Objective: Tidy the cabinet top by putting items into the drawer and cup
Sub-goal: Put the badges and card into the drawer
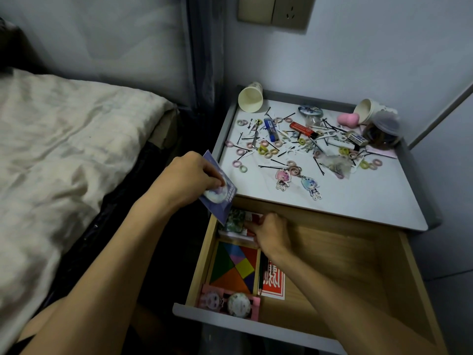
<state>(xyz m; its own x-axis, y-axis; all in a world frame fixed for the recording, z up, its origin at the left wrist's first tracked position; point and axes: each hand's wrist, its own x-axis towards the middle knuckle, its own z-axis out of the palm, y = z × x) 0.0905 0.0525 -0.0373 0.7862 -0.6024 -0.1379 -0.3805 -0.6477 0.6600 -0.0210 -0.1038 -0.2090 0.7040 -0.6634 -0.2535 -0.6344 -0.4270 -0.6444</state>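
My left hand (190, 176) holds a purple card with a round badge (220, 193) over the open wooden drawer's (332, 252) left edge. My right hand (271, 233) reaches into the drawer's back left corner and its curled fingers grip a stack of small cards and packets (234, 221) there. The cabinet top (358, 196) is strewn with several hair ties, bobby pins, two acrylic keychains (298, 179), a red lighter (303, 129) and a blue tube (270, 129). One paper cup (250, 98) lies tipped at the back left, another (367, 111) at the back right.
In the drawer lie a coloured tangram (234, 267), a red-and-white card (273, 285) and a pink card with badges (230, 303). A pink sponge (348, 119), an eraser (357, 139) and a clear jar (384, 130) sit at the back right. A bed (64, 149) stands left.
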